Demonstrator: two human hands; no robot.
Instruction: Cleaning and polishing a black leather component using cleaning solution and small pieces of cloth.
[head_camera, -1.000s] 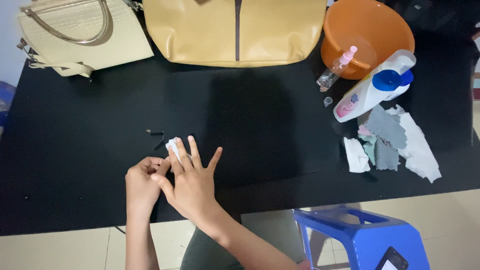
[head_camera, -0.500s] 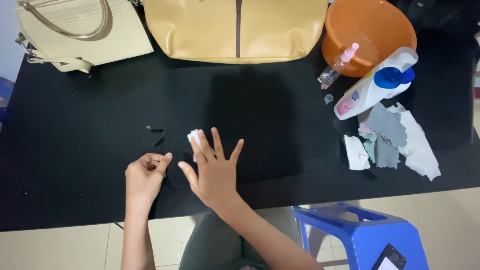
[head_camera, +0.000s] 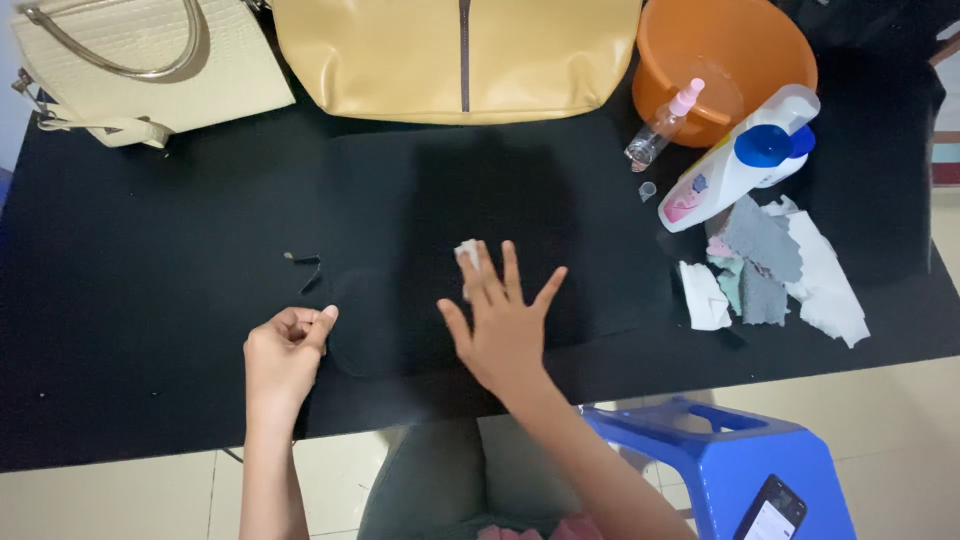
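My right hand (head_camera: 505, 325) lies flat with fingers spread on a black leather bag (head_camera: 560, 215) that rests on the black table (head_camera: 130, 260). A small white wipe (head_camera: 466, 252) is pressed under its index and middle fingertips. My left hand (head_camera: 283, 352) sits at the bag's rounded near-left corner, fingers curled, thumb and forefinger pinched at the bag's edge. The black bag is hard to tell from the table.
A cream handbag (head_camera: 150, 70) and a tan bag (head_camera: 460, 55) lie at the back. An orange basin (head_camera: 730, 50), small spray bottle (head_camera: 662, 125), white bottle with blue cap (head_camera: 740, 165) and torn cloth scraps (head_camera: 770, 270) sit right. A blue stool (head_camera: 720, 460) stands below.
My right hand has slid the wipe to the right and away from my left hand, its fingers spreading wider. My left hand has stayed at the bag's corner.
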